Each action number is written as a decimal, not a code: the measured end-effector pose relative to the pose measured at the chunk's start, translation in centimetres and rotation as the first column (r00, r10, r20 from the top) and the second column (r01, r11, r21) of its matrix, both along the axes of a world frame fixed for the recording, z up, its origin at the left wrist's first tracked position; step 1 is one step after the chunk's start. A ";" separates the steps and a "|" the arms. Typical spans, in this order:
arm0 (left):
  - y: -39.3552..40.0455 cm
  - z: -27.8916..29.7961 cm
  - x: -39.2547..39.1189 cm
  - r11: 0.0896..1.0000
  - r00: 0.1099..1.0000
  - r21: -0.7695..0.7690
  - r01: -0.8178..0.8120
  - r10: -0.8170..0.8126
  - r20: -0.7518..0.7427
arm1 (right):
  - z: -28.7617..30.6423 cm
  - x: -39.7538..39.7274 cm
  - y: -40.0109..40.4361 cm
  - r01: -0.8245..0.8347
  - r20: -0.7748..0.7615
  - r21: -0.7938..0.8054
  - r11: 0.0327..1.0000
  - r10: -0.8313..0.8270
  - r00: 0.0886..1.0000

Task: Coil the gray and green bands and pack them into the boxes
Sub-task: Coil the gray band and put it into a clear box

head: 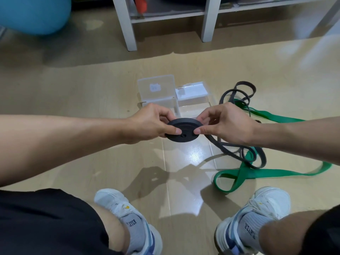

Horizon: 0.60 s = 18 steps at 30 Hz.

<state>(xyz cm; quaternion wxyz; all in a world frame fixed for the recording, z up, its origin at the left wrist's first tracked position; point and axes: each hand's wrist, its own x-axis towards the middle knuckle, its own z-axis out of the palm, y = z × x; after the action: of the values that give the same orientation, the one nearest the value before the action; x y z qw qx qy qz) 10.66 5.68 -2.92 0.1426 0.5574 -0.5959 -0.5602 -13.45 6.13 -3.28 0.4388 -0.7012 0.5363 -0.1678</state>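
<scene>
A flat, tight coil of the gray band (184, 132) hangs in the air over the floor. My left hand (150, 123) pinches its left edge and my right hand (223, 122) pinches its right edge. The uncoiled tail of the gray band (239, 153) trails down to the floor on the right and loops back behind my right hand. The green band (244, 173) lies loose on the floor at the right, tangled with the gray tail. Two clear plastic boxes sit on the floor beyond my hands: the left box (157, 91) has its lid up, the right box (193, 93) stands beside it.
A white shelf unit (128, 24) stands at the back. A blue exercise ball (35, 13) sits at the far left. My two feet in white shoes (127, 216) are planted on the floor below my hands.
</scene>
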 end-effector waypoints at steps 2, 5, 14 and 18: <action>0.1 0.1 -0.2 1.000 1.000 -0.004 0.020 -0.020 0.021 | 0.0 0.2 0.2 0.007 -0.044 -0.052 0.999 -0.009 0.999; 0.1 0.5 -0.9 0.989 0.985 -0.099 0.108 -0.093 0.148 | 0.2 0.9 0.7 -0.046 -0.091 -0.102 0.994 0.037 0.995; 0.2 0.1 -0.7 0.998 0.999 -0.060 -0.013 0.015 0.034 | 0.6 0.3 -0.2 -0.004 0.060 -0.041 0.999 0.006 0.998; 0.4 0.0 0.0 0.999 0.998 0.012 -0.039 0.039 -0.051 | 0.4 0.0 0.1 0.013 0.045 -0.016 1.000 -0.013 0.999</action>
<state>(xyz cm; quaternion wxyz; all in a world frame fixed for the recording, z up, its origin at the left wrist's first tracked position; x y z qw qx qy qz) 10.67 6.04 -2.91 0.1657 0.5551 -0.5780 -0.5747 -13.44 6.24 -2.90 0.4439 -0.6973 0.5296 -0.1905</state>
